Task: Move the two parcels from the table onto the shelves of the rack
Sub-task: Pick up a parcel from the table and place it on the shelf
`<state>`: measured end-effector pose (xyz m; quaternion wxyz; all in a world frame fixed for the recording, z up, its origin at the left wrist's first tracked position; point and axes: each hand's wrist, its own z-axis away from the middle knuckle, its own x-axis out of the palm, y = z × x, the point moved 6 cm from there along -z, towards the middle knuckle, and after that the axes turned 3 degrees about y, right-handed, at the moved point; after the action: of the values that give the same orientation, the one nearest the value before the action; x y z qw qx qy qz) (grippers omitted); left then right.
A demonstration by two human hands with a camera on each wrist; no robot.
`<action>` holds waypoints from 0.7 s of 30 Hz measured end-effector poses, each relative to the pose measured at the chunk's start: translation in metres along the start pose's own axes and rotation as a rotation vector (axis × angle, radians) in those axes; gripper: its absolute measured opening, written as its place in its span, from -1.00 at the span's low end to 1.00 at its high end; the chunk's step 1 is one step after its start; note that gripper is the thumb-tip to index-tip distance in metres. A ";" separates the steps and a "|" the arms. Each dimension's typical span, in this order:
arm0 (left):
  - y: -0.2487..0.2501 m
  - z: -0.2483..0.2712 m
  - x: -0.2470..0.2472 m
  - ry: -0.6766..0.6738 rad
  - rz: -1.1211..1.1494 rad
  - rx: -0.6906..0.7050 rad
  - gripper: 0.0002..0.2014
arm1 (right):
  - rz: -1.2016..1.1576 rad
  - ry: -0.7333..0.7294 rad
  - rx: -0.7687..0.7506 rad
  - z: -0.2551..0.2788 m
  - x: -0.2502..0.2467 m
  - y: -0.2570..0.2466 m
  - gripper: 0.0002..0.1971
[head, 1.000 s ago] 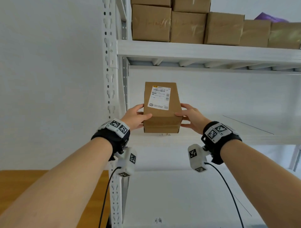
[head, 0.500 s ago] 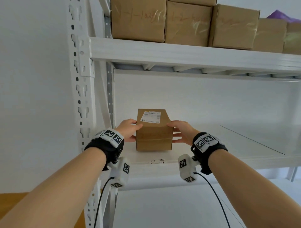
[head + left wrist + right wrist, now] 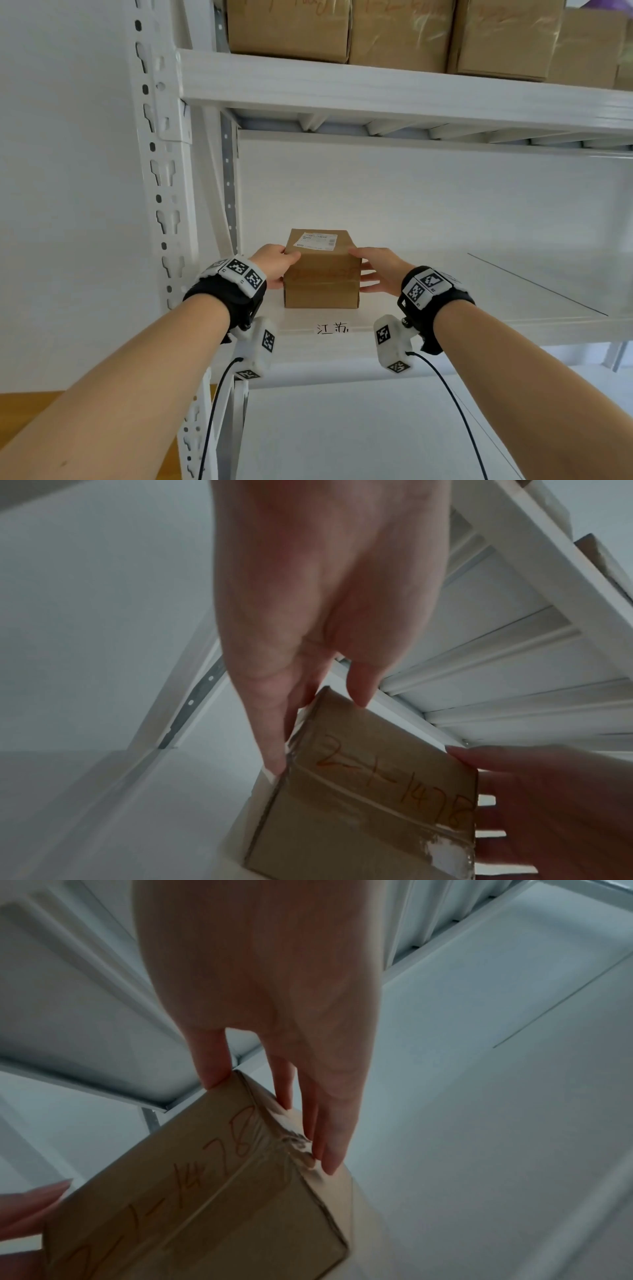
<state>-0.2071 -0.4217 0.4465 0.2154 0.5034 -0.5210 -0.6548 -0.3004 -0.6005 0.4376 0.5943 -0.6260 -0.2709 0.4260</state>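
A brown cardboard parcel (image 3: 322, 270) sits on the middle shelf (image 3: 445, 308) of a white metal rack (image 3: 161, 164), near its left upright, with its printed label facing up. It looks set down flat, its bottom edge meeting the shelf board just behind two handwritten characters (image 3: 332, 329) on the shelf's front lip, which probably mark the spot where it belongs.

The left hand (image 3: 274, 265) and the right hand (image 3: 378, 270) flank the parcel on opposite sides. On each hand the fingers lie nearly straight against a side panel while the thumb rests at the top edge, a two-sided clamp that keeps the box square as it settles. The grip looks light rather than tightly curled.

Other cardboard boxes (image 3: 394, 31) line the shelf above. The second parcel and the table are not clearly in view.
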 end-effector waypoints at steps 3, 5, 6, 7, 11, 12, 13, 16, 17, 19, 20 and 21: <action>0.004 0.012 -0.001 0.029 -0.090 0.035 -0.55 | 0.090 0.036 -0.032 0.014 0.000 -0.007 -0.44; 0.008 0.023 -0.005 0.072 -0.219 0.107 -0.46 | 0.162 0.080 -0.103 0.027 -0.002 -0.013 -0.39; 0.010 0.029 -0.006 0.095 -0.295 0.140 -0.43 | 0.206 0.106 -0.149 0.034 -0.004 -0.016 -0.38; 0.010 0.036 -0.008 0.117 -0.371 0.171 -0.43 | 0.262 0.135 -0.195 0.042 -0.006 -0.018 -0.39; 0.005 0.073 -0.011 0.190 -0.576 0.215 -0.47 | 0.519 0.193 -0.320 0.084 -0.005 -0.013 -0.46; 0.001 0.085 -0.011 0.200 -0.609 0.228 -0.49 | 0.570 0.191 -0.346 0.097 -0.002 -0.008 -0.47; -0.004 0.099 -0.009 0.202 -0.640 0.238 -0.50 | 0.611 0.186 -0.368 0.111 0.002 -0.002 -0.50; -0.024 0.142 -0.001 0.191 -0.745 0.256 -0.53 | 0.752 0.159 -0.423 0.154 0.016 0.017 -0.60; -0.030 0.158 0.001 0.186 -0.775 0.256 -0.54 | 0.798 0.144 -0.438 0.168 0.021 0.024 -0.61; -0.042 0.187 0.001 0.194 -0.835 0.250 -0.55 | 0.845 0.124 -0.462 0.190 0.029 0.036 -0.56; -0.048 0.202 0.001 0.197 -0.861 0.245 -0.56 | 0.860 0.114 -0.469 0.200 0.033 0.042 -0.52; -0.055 0.216 0.000 0.194 -0.881 0.238 -0.56 | 0.880 0.103 -0.476 0.209 0.037 0.048 -0.51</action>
<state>-0.3852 -0.3015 0.3866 -0.0946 0.7567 -0.3066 -0.5696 -0.4689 -0.4690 0.3970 0.2117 -0.8193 -0.0412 0.5313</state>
